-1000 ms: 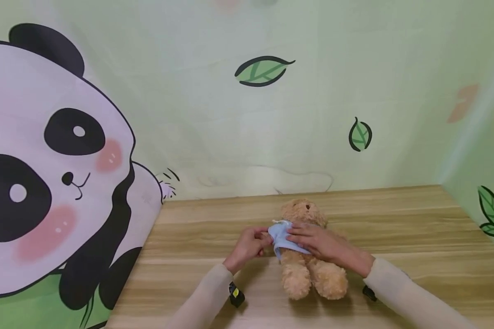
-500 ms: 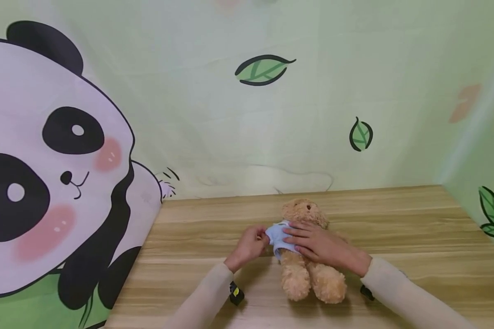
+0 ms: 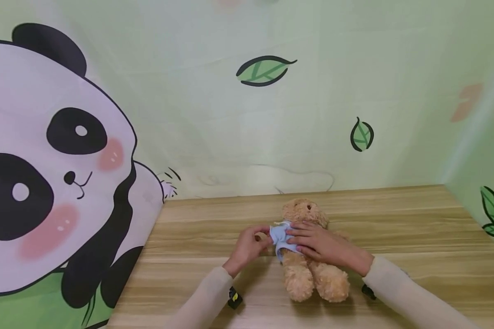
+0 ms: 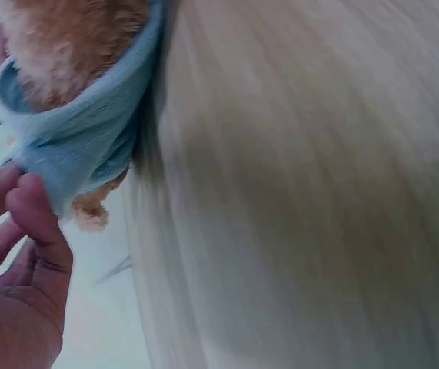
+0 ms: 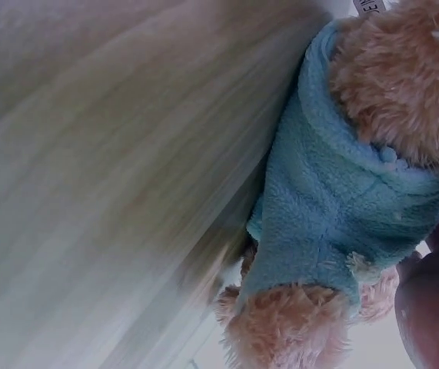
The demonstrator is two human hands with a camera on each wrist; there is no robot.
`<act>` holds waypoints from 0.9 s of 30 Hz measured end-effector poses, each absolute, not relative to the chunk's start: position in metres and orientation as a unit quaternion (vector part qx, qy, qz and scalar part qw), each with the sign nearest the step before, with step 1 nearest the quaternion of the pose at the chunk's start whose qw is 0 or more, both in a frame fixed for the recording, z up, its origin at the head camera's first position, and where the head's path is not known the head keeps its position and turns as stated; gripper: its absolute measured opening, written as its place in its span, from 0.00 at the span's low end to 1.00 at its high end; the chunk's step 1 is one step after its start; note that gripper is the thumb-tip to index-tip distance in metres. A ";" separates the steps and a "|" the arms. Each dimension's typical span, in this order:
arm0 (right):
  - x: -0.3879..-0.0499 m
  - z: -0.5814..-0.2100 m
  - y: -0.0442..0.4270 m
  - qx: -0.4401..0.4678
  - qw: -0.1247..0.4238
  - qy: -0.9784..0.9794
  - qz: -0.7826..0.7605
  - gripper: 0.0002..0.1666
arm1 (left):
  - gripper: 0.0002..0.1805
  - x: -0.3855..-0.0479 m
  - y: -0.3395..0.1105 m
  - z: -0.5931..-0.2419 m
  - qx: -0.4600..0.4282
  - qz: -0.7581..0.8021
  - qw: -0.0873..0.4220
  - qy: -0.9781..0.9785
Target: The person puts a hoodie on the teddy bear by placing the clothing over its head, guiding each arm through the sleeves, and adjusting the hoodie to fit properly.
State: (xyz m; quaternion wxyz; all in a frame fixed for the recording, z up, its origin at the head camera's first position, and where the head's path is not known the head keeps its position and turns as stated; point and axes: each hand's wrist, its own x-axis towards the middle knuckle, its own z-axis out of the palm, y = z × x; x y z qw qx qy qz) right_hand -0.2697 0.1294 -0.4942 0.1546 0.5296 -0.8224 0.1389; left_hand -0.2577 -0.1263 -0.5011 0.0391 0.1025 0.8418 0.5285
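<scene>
A light-brown teddy bear [image 3: 302, 278] lies on its back on the wooden table, head toward the wall. It wears a light-blue fleece top [image 3: 279, 234], whose hem sits above the legs. My left hand [image 3: 248, 246] is at the bear's side on the left, pinching the edge of the top's sleeve between thumb and finger; the left wrist view shows the pinched blue cloth [image 4: 73, 157] up close. Across the bear's chest, my right hand [image 3: 323, 244] rests with straight fingers on the top, hiding part of it. In the right wrist view one fluffy arm [image 5: 292, 327] pokes out of its sleeve.
The wood-grain table [image 3: 206, 214] meets a pale green backdrop [image 3: 201, 114] printed with leaves and a large panda [image 3: 37, 82]. A small black object [image 3: 233, 299] shows by the left cuff, and another dark piece [image 3: 368, 291] by the right cuff.
The pinched sleeve, drawn slightly left half a second ago, now sits a little further right along with my left hand. My right hand stays on the bear's chest.
</scene>
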 end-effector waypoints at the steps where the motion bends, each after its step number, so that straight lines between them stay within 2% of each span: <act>1: -0.270 -0.495 0.129 0.529 0.155 -0.822 0.141 0.20 | 0.15 -0.258 -0.125 -0.501 0.103 0.525 0.035 0.844; 10: -0.270 -0.498 0.129 0.538 0.174 -0.810 0.157 0.20 | 0.19 -0.258 -0.116 -0.497 0.152 0.474 -0.008 0.867; 15: -0.270 -0.498 0.131 0.536 0.171 -0.812 0.158 0.20 | 0.18 -0.259 -0.121 -0.499 0.164 0.471 0.001 0.867; 22: -0.269 -0.497 0.131 0.534 0.179 -0.810 0.163 0.20 | 0.18 -0.259 -0.126 -0.497 0.166 0.459 0.049 0.871; 27: -0.269 -0.497 0.129 0.533 0.180 -0.810 0.163 0.20 | 0.09 -0.260 -0.124 -0.494 0.177 0.428 0.037 0.886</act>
